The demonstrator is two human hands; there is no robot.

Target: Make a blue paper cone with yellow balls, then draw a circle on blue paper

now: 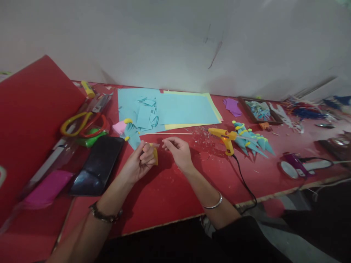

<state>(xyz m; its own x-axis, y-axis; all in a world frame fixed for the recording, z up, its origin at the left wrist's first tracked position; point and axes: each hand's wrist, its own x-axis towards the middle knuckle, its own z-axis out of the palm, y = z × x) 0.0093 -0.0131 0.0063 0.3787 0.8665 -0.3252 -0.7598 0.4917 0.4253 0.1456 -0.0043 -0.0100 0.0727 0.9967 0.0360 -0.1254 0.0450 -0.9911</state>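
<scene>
My left hand [141, 160] is closed with thumb and fingertips pinched together. A small pale pinkish strip [155, 145] sticks out past its fingers towards my right hand. Just behind those fingers shows a yellow piece [156, 156], partly hidden; whether it is held or lies on the table I cannot tell. My right hand [178, 151] is a short way to the right, its thumb and fingertips pressed together; what is between them, if anything, is too small to make out. Beyond my left hand stand light blue paper cones [132, 134] with yellow curled tips, beside a pink piece [119, 127].
A yellow glue gun [223, 138] with a lit orange spot and black cord lies right, by more blue cones [251, 138]. Blue sheets [186, 107] and a thin stick [172, 133] lie behind. Scissors [75, 124] and a black pouch [98, 166] are left; a purple-and-white device [294, 165] is far right.
</scene>
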